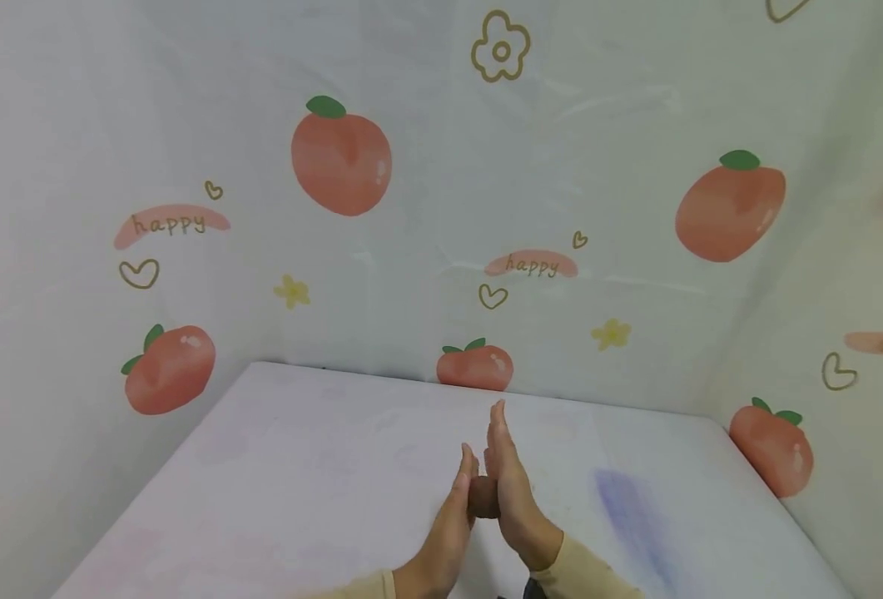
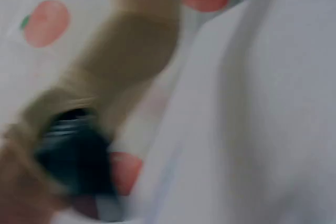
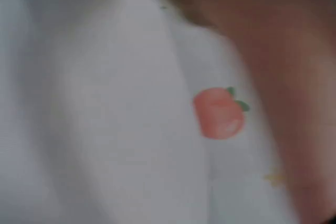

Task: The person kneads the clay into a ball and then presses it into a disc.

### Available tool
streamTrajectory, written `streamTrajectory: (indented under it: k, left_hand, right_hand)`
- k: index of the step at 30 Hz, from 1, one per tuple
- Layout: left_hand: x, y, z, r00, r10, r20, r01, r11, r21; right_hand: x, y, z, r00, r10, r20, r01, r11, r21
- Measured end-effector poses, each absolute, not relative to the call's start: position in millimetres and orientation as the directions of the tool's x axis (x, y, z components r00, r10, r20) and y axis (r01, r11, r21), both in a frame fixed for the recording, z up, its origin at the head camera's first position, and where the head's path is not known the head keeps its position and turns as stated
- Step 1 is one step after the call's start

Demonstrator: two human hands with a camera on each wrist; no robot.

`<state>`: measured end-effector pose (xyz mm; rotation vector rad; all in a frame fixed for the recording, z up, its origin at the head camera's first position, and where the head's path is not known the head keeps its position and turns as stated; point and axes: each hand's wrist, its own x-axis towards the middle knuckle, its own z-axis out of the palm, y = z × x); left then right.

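A small brown lump (image 1: 483, 497), rounded like a ball of clay, sits between my two palms in the head view. My left hand (image 1: 447, 526) presses it from the left side, fingers straight and pointing up and away. On the other side, my right hand (image 1: 518, 503) lies against it with a flat palm and extended fingers, reaching a little farther forward than the left. Both hands are above the white table (image 1: 321, 482). Blur covers the wrist views; the lump cannot be made out in either.
A white curtain (image 1: 411, 291) printed with red fruit, hearts and flowers stands behind the table and at its sides. A purple-blue smear (image 1: 636, 520) marks the tabletop right of my hands. The left wrist view shows a dark device (image 2: 79, 156) strapped at a sleeved wrist.
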<state>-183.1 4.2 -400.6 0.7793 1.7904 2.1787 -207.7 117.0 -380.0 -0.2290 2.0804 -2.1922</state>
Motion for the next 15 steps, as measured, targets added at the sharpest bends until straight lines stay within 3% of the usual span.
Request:
streamTrajectory:
  k: [4, 9, 15]
  left_hand:
    - [-197.9, -2.4, -387.0, -0.877, 0.382, 0.291, 0.204, -0.252, 0.946]
    - [-208.8, -3.8, -392.6, -0.909, 0.345, 0.233, 0.177, -0.188, 0.966]
    - [-180.1, 3.3, -395.9, -0.811, 0.519, 0.270, 0.219, -0.158, 0.963]
  right_hand:
    - [-196.5, 112.1, -393.0, -0.950, -0.310, 0.040, -0.044, 0.006, -0.999]
    - [-182.6, 107.9, -390.4, -0.915, -0.381, 0.133, -0.107, -0.089, -0.990]
    - [-203.2, 121.2, -381.6, -0.948, -0.258, 0.187, -0.144, -0.174, -0.974]
